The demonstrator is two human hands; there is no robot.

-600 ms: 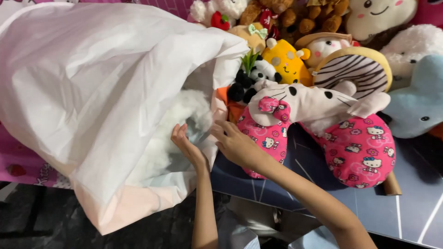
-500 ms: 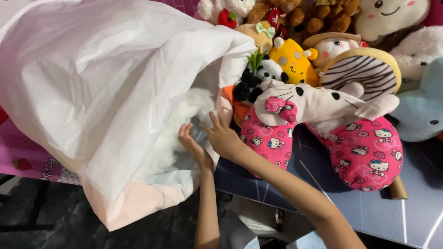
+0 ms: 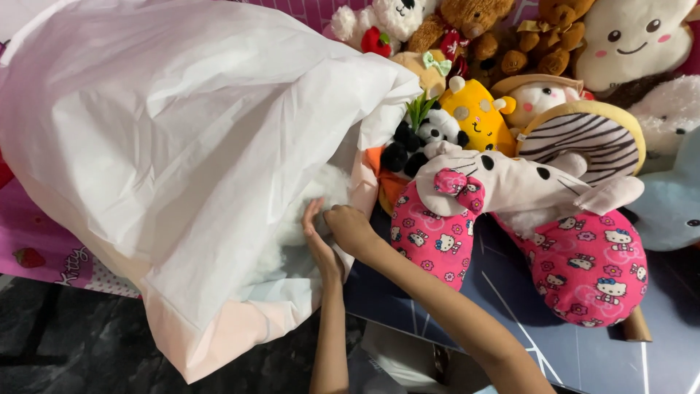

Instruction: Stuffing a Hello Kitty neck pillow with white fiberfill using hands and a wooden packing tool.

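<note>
A big white fabric cover [image 3: 175, 153] lies across the left, its mouth facing right with white fluffy stuffing [image 3: 310, 208] showing inside. My left hand [image 3: 319, 237] is flat, fingers together, pressed against the stuffing at the mouth. My right hand [image 3: 350, 228] sits beside it with curled fingers at the cover's edge; whether it pinches the fabric is not clear. Right of the hands lies a pink and white cat-shaped neck pillow [image 3: 510, 219].
A heap of plush toys fills the top right: a yellow one [image 3: 477, 117], a small panda [image 3: 423, 138], brown bears [image 3: 467, 22], a striped doughnut cushion [image 3: 583, 135]. A pink printed sheet [image 3: 44, 248] lies lower left, dark floor [image 3: 80, 343] beneath, a blue surface [image 3: 583, 350] lower right.
Both hands have shifted slightly right and up along the cover's mouth, pushing the stuffing further in. The camera view has tilted down a little.
</note>
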